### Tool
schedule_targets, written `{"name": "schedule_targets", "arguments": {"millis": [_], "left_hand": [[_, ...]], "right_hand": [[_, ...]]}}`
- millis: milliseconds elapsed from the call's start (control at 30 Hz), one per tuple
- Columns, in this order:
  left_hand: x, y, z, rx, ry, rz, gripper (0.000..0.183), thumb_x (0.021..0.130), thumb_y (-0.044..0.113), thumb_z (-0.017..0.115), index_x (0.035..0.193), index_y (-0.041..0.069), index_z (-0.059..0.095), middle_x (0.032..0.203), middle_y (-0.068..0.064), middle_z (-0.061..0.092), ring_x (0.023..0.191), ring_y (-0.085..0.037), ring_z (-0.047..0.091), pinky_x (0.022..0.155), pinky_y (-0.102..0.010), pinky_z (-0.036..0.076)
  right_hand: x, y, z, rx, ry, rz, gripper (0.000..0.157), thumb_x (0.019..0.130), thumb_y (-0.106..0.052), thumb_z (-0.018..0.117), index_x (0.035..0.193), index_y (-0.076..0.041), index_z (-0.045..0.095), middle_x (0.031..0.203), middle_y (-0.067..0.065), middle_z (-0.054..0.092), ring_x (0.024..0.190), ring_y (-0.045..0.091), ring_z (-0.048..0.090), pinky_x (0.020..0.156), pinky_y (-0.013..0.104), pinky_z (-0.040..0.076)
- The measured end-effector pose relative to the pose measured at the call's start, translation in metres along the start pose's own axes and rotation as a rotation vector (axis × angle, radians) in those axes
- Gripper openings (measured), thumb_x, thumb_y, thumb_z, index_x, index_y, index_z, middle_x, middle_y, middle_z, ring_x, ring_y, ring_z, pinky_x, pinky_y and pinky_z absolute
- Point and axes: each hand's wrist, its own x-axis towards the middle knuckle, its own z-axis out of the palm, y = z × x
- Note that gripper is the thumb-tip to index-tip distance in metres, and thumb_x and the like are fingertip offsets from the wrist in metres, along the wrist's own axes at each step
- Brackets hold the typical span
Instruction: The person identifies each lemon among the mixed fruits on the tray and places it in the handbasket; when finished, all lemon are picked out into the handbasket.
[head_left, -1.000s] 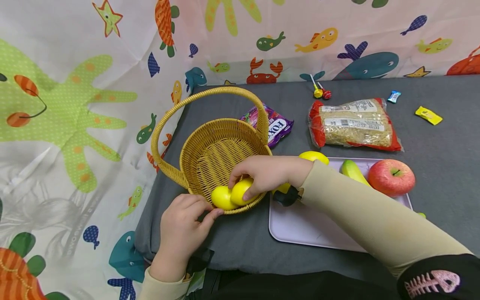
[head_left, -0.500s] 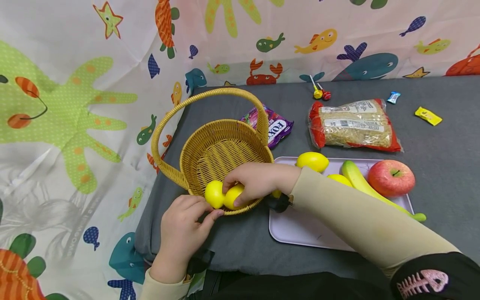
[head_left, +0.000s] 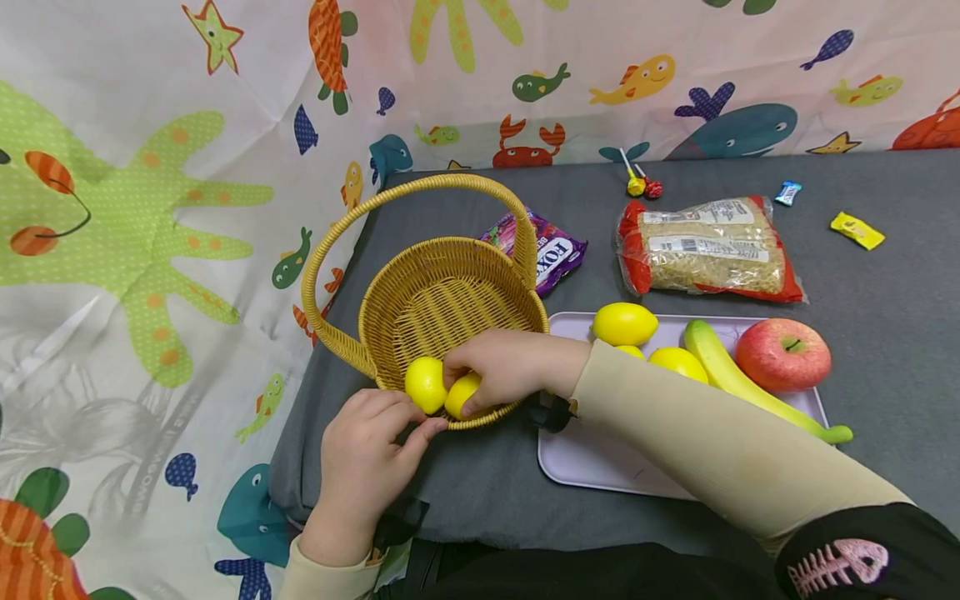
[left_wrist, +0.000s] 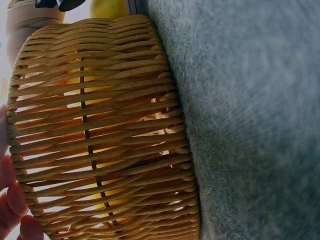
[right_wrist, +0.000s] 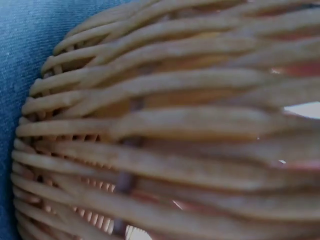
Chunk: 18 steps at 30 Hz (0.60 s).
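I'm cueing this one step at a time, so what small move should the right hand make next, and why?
I'd probably loosen the right hand and leave the gripped lemon there: it is inside the basket, beside a second lemon, and the left hand holds the basket at its near edge.

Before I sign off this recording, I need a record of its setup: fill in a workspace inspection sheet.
Surface: dark grey cloth.
Job's things: round golden woven basket, two yellow lemons inside; pale lilac rectangular tray with more yellow lemons, curved yellow-green banana, round red apple.
Clutter: purple printed bag, red-and-clear plastic bag, red and yellow lollipops, blue-wrapped sweet, yellow-wrapped sweet.
Grips: right grip holds one basket lemon; left grip holds the near rim.
Cables: nothing seen.
Surroundings: white fabric printed with sea creatures.
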Motion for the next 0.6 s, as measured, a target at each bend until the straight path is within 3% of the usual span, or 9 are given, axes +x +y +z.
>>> {"name": "schedule_targets", "arguments": {"millis": [200,367,467,600], "left_hand": [[0.000,0.000,0.000,0.003,0.001,-0.002,0.030,0.077,0.043,0.087,0.074,0.017,0.071,0.087,0.004,0.073,0.087,-0.019,0.065,0.085,-0.038,0.055],[0.000,0.000,0.000,0.002,0.003,0.002,0.031,0.077,0.044,0.087,0.074,0.017,0.072,0.087,0.003,0.073,0.087,-0.020,0.065,0.085,-0.038,0.055],[0.000,0.000,0.000,0.002,0.004,0.003,0.031,0.077,0.044,0.086,0.074,0.017,0.072,0.087,0.003,0.073,0.087,-0.020,0.065,0.085,-0.038,0.055],[0.000,0.000,0.000,0.002,0.002,0.002,0.032,0.078,0.045,0.086,0.074,0.017,0.072,0.087,0.003,0.073,0.087,-0.020,0.065,0.085,-0.038,0.055]], "right_hand": [[-0.001,-0.001,-0.001,0.002,0.000,0.021,0.031,0.086,-0.038,0.081,0.111,-0.023,0.068,0.096,-0.010,0.064,0.090,0.014,0.058,0.083,0.031,0.048],[-0.006,-0.001,-0.006,0.030,0.031,0.039,0.042,0.086,-0.039,0.081,0.122,-0.022,0.067,0.113,-0.008,0.068,0.103,0.013,0.061,0.094,0.033,0.049],[-0.013,-0.002,-0.013,0.059,0.061,0.038,0.046,0.087,-0.039,0.080,0.128,-0.022,0.066,0.124,-0.005,0.068,0.113,0.016,0.062,0.099,0.036,0.049],[-0.032,-0.003,-0.027,0.129,0.128,0.012,0.045,0.089,-0.037,0.079,0.129,-0.023,0.066,0.125,-0.008,0.067,0.115,0.020,0.063,0.098,0.039,0.051]]}}
